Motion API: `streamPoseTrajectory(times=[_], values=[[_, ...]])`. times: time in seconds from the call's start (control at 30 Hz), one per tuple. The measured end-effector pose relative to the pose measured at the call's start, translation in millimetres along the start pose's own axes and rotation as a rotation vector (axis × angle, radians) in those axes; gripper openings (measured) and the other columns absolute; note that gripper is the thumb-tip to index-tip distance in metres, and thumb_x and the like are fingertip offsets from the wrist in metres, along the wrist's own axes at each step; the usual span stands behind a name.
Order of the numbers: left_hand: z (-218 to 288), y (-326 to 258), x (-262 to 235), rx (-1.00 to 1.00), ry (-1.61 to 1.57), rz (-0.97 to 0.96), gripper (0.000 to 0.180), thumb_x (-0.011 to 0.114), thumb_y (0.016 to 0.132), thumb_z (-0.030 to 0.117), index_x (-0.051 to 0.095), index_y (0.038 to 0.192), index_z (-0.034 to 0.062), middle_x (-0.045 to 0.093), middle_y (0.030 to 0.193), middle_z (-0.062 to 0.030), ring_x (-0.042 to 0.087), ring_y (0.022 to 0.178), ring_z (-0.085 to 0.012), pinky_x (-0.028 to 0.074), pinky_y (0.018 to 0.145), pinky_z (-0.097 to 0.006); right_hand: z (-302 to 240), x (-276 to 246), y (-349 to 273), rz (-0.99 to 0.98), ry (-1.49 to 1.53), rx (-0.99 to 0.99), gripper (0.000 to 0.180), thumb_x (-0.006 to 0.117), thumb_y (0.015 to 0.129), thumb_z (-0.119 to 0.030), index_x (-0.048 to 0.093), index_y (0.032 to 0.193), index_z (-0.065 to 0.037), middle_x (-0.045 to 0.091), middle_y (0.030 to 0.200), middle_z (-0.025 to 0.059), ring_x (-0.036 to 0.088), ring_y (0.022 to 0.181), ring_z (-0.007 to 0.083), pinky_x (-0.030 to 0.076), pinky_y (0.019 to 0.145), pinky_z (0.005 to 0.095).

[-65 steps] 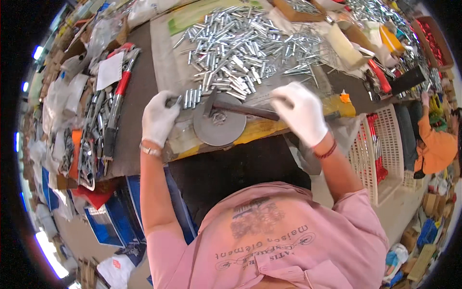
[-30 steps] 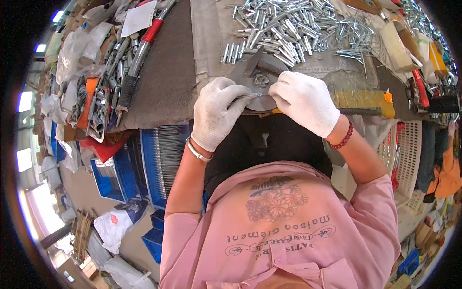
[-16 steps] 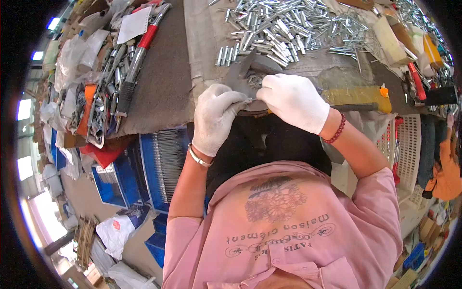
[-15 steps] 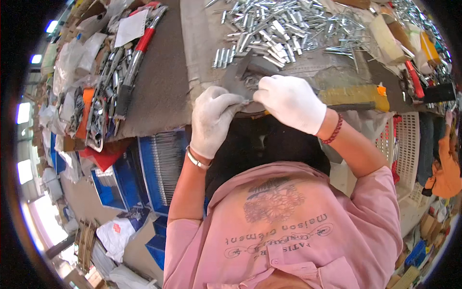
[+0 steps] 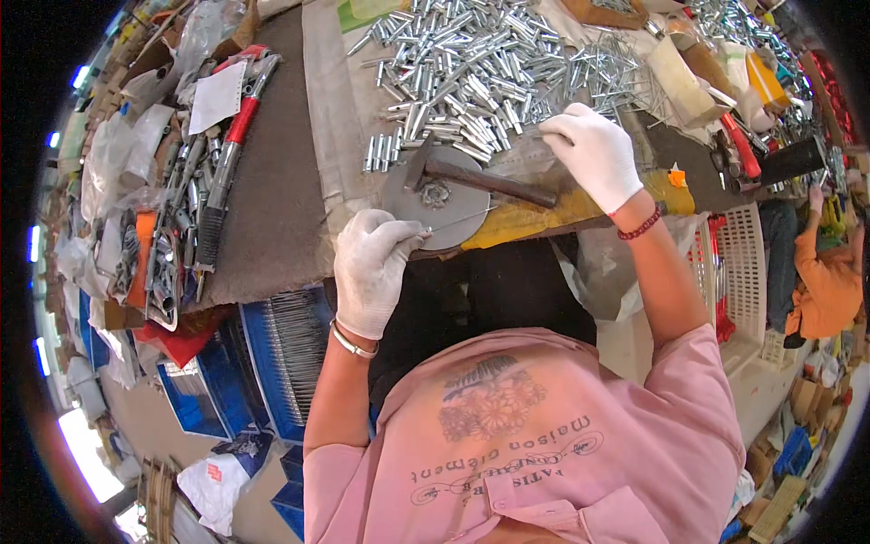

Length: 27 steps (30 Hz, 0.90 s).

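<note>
My left hand (image 5: 372, 267), in a white glove, is closed on one end of a thin metal rod (image 5: 464, 219) at the bench's near edge. The rod points right across a round grey metal disc (image 5: 399, 192). A hammer (image 5: 489, 179) lies with its head on this disc and its dark handle reaching right. Beyond the handle's end, my white-gloved right hand (image 5: 598, 161) is raised, its fingers drawn together; whether they hold anything is hidden. Nearest to it are loose thin metal rods (image 5: 621, 68) and a heap of short shiny metal pins (image 5: 462, 68).
Tools and plastic bags (image 5: 113, 168) crowd the bench's left side. At the right lie a white box (image 5: 681, 82) and a red-handled tool (image 5: 740, 147). Blue crates (image 5: 290, 354) stand below left, a white basket (image 5: 743, 272) below right. Someone in orange (image 5: 829, 281) is at far right.
My right hand has left my left hand and moved up and right. The hammer and disc are now uncovered, and the rod in my left hand shows. The view has shifted slightly.
</note>
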<state>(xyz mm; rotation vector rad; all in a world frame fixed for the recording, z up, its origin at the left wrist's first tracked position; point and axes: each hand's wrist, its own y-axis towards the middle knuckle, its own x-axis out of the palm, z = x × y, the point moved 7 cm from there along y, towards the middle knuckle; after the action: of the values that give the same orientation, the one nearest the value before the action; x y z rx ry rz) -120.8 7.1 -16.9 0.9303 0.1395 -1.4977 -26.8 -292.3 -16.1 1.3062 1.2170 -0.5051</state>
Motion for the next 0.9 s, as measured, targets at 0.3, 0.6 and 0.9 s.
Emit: streamPoseTrajectory(times=[0.3,0.6,0.9], values=[[-10,-9,6,-0.028,-0.009,0.014,0.017,0.082,0.076,0.003,0.076,0.091,0.0106,0.064,0.085,-0.0099,0.065,0.083,-0.033,0.052,0.074,-0.042,-35,3,16,-0.033,0.057,-0.067,0.001,0.07,0.089,-0.01,0.07,0.088,-0.009,0.072,0.089,0.0047,0.073,0.079,0.0237,0.057,0.07,0.0357],[-19,-11,8,-0.006,-0.014,0.045,0.017,0.08,0.076,0.004,0.073,0.09,0.0109,0.064,0.088,-0.0084,0.065,0.087,-0.0332,0.052,0.076,-0.043,-148,9,-11,-0.116,0.743,-0.163,0.011,0.075,0.084,0.003,0.074,0.093,-0.002,0.07,0.098,0.0089,0.069,0.093,0.0253,0.055,0.082,0.0341],[-16,-12,6,0.069,0.028,0.097,0.015,0.08,0.078,0.006,0.071,0.09,0.0104,0.064,0.089,-0.0083,0.065,0.089,-0.0328,0.052,0.077,-0.043,-160,16,-11,-0.08,0.7,-0.215,0.005,0.075,0.081,-0.003,0.072,0.084,-0.005,0.07,0.09,0.0096,0.068,0.092,0.0331,0.054,0.084,0.0431]])
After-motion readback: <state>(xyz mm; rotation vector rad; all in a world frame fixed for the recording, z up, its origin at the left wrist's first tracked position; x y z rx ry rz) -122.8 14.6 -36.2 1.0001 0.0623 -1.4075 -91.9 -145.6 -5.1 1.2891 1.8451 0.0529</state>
